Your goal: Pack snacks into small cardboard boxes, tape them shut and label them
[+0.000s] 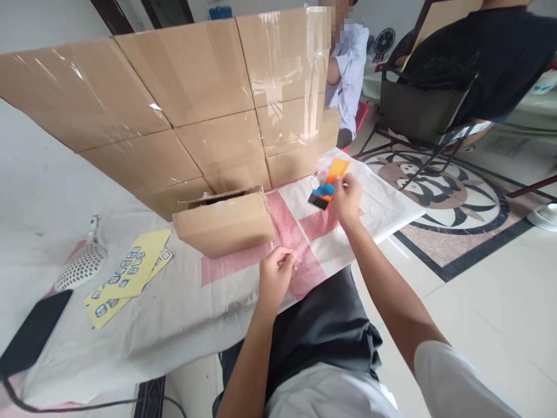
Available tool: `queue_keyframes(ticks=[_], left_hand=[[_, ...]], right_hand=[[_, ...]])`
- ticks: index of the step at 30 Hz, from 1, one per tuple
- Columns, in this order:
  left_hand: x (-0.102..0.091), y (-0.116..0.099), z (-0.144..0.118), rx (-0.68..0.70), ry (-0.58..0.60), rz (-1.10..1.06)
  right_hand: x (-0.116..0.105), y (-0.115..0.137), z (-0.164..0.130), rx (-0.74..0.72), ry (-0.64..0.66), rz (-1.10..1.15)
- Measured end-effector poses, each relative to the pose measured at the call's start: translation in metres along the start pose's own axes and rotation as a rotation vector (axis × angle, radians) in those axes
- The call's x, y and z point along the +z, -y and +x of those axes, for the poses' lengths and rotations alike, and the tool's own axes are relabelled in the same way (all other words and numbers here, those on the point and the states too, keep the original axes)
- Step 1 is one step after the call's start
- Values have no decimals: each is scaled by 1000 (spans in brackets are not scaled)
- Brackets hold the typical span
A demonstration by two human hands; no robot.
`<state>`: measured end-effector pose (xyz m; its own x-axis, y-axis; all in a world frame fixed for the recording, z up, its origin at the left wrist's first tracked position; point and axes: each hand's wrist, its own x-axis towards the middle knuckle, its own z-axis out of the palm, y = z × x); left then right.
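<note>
R hand [347, 200] pinches orange-blue packet [329, 184] above table's far right corner. L hand [275, 277] fingers pinched narrow at near edge, contents indiscernible. Recommend firm edge grip, packet kept level.

Right hand [347, 200] pinches orange-blue packet [329, 184] above cloth-covered table [183, 313]; left hand [275, 277] curled on cloth at 7 o'clock; cardboard box [224, 223] at 9 o'clock.

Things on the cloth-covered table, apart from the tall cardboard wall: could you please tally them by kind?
Small cardboard box: 1
Yellow sticker sheets: 2
Black phone: 1
White perforated scoop: 1
Orange-and-blue packet, in the right hand: 1
Total: 6
</note>
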<state>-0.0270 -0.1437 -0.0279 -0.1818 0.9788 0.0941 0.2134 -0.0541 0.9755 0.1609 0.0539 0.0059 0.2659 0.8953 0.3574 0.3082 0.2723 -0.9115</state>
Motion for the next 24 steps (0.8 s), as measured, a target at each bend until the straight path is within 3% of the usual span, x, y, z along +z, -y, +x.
queue_keyframes(ticks=[4, 8, 9, 12, 14, 17, 21, 24], left_hand=[[-11, -10, 7, -19, -36, -68], [-21, -18, 5, -26, -55, -104], [-24, -21, 3, -28, -52, -112], [-31, -32, -1, -29, -50, -127], [-35, -39, -3, -17, -58, -140], [-43, -44, -6, -7, -82, -165], [-54, -45, -9, -1, -118, -161], [-59, -44, -10, -12, -130, -180]], right_hand=[[14, -7, -14, 39, 116, -153], [-5, 13, -45, -19, 143, -176], [-12, 25, -56, -92, 222, -145], [-23, 68, -90, -377, 652, -56], [-23, 93, -106, -522, 821, -109], [-18, 113, -115, -709, 874, -234], [-8, 116, -113, -958, 878, -256], [5, 120, -111, -983, 848, -235]])
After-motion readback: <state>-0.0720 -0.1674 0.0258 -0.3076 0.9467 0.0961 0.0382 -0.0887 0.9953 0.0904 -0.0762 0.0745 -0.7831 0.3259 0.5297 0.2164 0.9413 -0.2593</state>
